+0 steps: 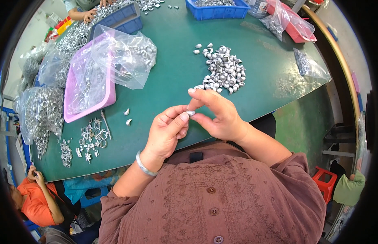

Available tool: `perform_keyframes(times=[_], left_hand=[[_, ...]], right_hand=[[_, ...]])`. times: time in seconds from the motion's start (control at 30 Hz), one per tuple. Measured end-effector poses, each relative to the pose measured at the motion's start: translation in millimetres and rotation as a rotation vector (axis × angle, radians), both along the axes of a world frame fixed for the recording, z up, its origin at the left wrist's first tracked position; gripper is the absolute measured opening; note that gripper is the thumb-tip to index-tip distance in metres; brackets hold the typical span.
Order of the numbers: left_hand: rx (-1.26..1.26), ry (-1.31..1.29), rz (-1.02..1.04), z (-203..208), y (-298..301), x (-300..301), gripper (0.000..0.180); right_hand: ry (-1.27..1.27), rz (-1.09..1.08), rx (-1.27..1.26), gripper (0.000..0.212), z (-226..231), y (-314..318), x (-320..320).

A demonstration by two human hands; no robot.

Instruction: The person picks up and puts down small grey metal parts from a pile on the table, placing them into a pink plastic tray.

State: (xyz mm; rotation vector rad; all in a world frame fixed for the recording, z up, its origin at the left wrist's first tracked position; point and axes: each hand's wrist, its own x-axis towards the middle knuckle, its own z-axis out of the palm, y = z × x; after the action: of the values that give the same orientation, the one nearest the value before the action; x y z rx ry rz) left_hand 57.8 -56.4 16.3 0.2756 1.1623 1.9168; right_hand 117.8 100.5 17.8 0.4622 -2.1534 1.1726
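Just beyond the table's near edge, my left hand (168, 129) pinches a small silver curved metal piece (190, 113) between thumb and forefinger. My right hand (218, 114) meets it from the other side, its thumb and a finger at the piece while its forefinger is raised. A heap of similar silver shell-shaped pieces (226, 69) lies beyond my right hand. Two loose curved pieces (128, 122) rest on the green table (172, 61), left of my left hand. What the fingertips cover of the held piece is hidden.
A pink-purple basket (111, 91) with plastic bags stands at left, beside bagged metal rings (44, 107). Small silver parts (91, 138) and a thin tool (106, 125) lie nearer. Blue bins (217, 12) and a red tray (298, 34) stand far off. Another person's hand (90, 15) works at far left.
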Motion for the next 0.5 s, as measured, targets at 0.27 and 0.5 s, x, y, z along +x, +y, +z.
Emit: perform_keyframes(times=[0.27, 0.5], left_hand=[[0.013, -0.068, -0.026, -7.1, -2.0, -0.7, 0.021], [0.018, -0.101, -0.048, -7.7, -2.9, -2.1, 0.025]], right_hand=[[-0.004, -0.016, -0.012, 0.058, -0.2, -4.0, -1.0], [-0.026, -0.038, -0.02, 0.053, -0.5, -3.5, -1.0]])
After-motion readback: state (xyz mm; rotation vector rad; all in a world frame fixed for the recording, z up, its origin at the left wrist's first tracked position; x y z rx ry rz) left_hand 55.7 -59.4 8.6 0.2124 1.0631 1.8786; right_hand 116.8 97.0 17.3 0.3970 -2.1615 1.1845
